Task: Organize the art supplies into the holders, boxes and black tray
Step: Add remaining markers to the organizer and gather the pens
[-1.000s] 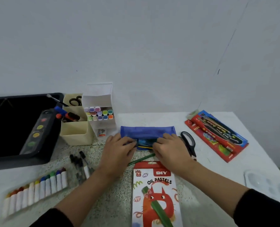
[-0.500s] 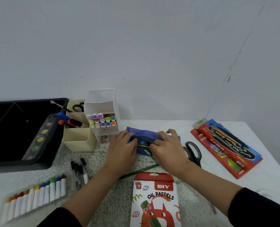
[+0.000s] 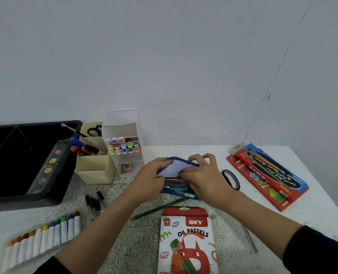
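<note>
Black plastic tray (image 3: 26,196) at far left on counter (image 3: 138,246). Left grip (image 3: 150,180) pinches left edge of blue fabric pencil pouch (image 3: 174,167), mid-counter beside white marker holder (image 3: 122,125). Right grip (image 3: 201,178) grasps pouch flap too, pencils (image 3: 176,189) showing inside. Black scissors (image 3: 231,179) just right.

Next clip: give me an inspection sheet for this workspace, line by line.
Surface: speckled table, white toward the far right.
Job's things: blue pouch open, pens inside; black tray holds a paint strip; cream holder holds black-handled scissors; white box holds pastel-capped markers; oil pastels box, crayon row, black pens, green pencil, loose scissors and red brush pack lie on the table.
Clutter: thin grey stick beside the right forearm.
Grippers: left hand and right hand both grip the pouch's flap, fingers curled.
Cables: nothing seen.
Surroundings: plain white wall, corner at right.
</note>
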The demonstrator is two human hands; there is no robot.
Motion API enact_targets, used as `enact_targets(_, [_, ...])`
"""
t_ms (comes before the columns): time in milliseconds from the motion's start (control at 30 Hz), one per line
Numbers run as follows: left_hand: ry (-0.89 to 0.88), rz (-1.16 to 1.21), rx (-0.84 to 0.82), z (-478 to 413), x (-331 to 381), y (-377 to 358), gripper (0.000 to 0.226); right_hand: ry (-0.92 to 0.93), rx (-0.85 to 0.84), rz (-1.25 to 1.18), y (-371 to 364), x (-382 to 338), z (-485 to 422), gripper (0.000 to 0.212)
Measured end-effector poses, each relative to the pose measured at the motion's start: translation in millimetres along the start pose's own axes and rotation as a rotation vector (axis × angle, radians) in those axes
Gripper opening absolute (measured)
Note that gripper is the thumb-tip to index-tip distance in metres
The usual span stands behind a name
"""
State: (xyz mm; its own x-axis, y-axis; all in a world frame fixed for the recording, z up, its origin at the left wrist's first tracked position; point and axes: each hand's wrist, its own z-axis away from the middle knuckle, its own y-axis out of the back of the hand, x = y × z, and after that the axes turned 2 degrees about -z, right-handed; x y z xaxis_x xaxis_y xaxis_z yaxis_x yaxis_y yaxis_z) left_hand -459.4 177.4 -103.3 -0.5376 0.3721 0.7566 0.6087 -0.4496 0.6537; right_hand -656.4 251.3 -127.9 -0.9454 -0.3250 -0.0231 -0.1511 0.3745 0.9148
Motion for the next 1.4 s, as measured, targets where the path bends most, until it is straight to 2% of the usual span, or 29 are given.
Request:
enact_targets(167, [0.191,0.185,-0.078,-2.9,-17.6,12.3,0.067,-0.109,-0.035,-0.265,17.2,11.8,3.7,0.027])
enact_targets(233, [0.249,0.246,-0.062,-3.3,-21.0,18.1,0.068,-0.104,-0.073,-0.242,26.2,21.3,9.1,0.034])
enact_targets(333, [0.270,0.237,-0.038,-2.3,-16.8,21.6,0.066,-0.124,-0.235,-0.184,28.3,24.5,19.0,0.046])
enact_targets(400, [0.226,0.200,-0.027,2.3,-11.3,22.5,0.063,-0.130,-0.271,-0.069,22.9,19.8,21.1,0.052])
enact_targets(500, [0.082,0.019,-0.065,5.5,-11.3,25.2,0.057,-0.204,-0.176,0.005,21.4,13.0,16.3,0.055])
enact_targets(600, [0.005,-0.033,-0.119,9.2,-20.8,27.5,0.047,-0.293,-0.121,-0.103,26.2,10.5,15.0,0.052])
enact_targets(667, [-0.010,-0.080,-0.149,13.1,-22.7,24.5,0.032,-0.322,-0.108,-0.261,28.3,11.9,15.4,0.040])
enact_targets(700, [-0.029,-0.137,-0.141,14.4,-22.8,21.5,0.037,-0.325,-0.101,-0.338,28.3,13.9,15.8,0.031])
enact_targets(767, [-0.074,-0.275,-0.075,15.0,-19.2,14.6,0.052,-0.328,-0.110,-0.413,27.6,17.4,16.4,0.022])
enact_targets(833, [-0.138,-0.389,-0.003,14.0,-10.9,8.1,0.055,-0.348,-0.107,-0.440,26.0,19.8,17.8,0.028])
enact_targets(933, [-0.233,-0.543,0.060,9.1,4.9,-2.5,0.039,-0.344,-0.073,-0.479,24.1,22.5,23.0,0.038])
enact_targets(1033, [-0.264,-0.662,0.135,1.2,13.3,-14.2,0.018,-0.260,-0.051,-0.529,28.6,24.3,29.7,0.044])
enact_targets(1233, [-0.264,-0.589,0.162,-6.4,13.8,-25.5,0.013,-0.124,-0.011,-0.571,41.2,29.3,43.9,0.038])
enact_targets(1333, [-0.341,-0.562,0.285,0.4,29.6,-31.0,0.012,-0.129,0.011,-0.531,34.2,36.8,48.1,0.040])
enact_targets(1400, [-0.323,-0.507,0.263,5.0,45.9,-37.6,0.021,-0.164,0.037,-0.533,32.0,39.5,48.4,0.035])
